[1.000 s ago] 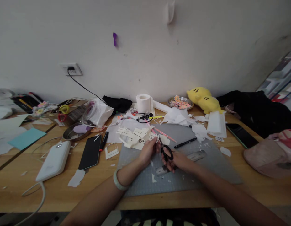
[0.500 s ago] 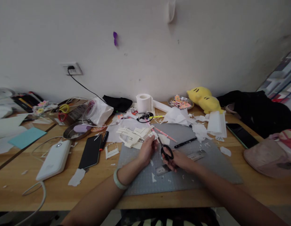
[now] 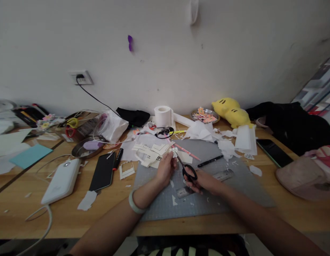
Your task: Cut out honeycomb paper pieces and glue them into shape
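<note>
Paper cutout [image 3: 175,152] is pinched by left hand [image 3: 165,169], scissors [image 3: 184,166] by right hand [image 3: 199,181], near ruler [image 3: 184,192].

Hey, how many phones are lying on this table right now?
2 visible: one phone left of the grey mat, beside a marker; the other phone right of the mat, by the pink pouch. Clutter could hide more.

A yellow plush toy [image 3: 233,114] leans near a metal dish [image 3: 218,120] of colorful cutouts [image 3: 204,116].
</note>
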{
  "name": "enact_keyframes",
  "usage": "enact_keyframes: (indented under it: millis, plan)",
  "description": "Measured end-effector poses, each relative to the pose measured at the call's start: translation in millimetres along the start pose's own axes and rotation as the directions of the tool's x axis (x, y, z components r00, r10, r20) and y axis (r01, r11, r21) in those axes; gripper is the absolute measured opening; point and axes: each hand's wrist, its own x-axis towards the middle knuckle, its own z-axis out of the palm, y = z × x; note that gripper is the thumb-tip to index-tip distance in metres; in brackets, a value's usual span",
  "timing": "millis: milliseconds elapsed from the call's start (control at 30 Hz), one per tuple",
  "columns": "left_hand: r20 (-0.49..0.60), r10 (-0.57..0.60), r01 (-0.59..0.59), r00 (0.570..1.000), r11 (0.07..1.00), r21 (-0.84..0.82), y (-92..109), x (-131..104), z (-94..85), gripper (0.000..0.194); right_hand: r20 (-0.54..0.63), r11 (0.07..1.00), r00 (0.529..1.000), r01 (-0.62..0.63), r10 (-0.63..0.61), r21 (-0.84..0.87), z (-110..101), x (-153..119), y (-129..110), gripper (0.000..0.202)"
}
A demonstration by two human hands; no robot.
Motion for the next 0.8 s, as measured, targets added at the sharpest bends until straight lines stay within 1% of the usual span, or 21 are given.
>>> enact_keyframes:
  millis: [233, 400, 567, 800]
  plan:
    - [0.000, -0.007, 0.007, 1.000, 1.000, 0.001, -0.8, 1.1, -1.6, 0.027, -0.006, 1.000, 1.000, 0.002, -0.002, 0.018, 0.1, -0.8, 0.8, 0.049]
    - [-0.005, -0.032, 0.032, 0.999, 0.999, 0.043, -3.2, 3.1, -3.7, 0.022, -0.007, 0.999, 1.000, 0.009, -0.009, 0.051, -0.3, 0.7, 2.0, 0.050]
    - [-0.007, -0.078, 0.078, 0.997, 0.991, 0.113, -5.2, 3.4, -4.0, 0.022, -0.017, 0.994, 0.999, 0.031, -0.030, 0.105, 1.4, 1.3, 0.5, 0.055]
    - [0.001, -0.114, 0.112, 0.993, 0.978, 0.178, -3.8, 1.0, -2.7, 0.024, -0.033, 0.989, 0.999, 0.039, -0.035, 0.142, 2.6, 2.3, 1.1, 0.055]
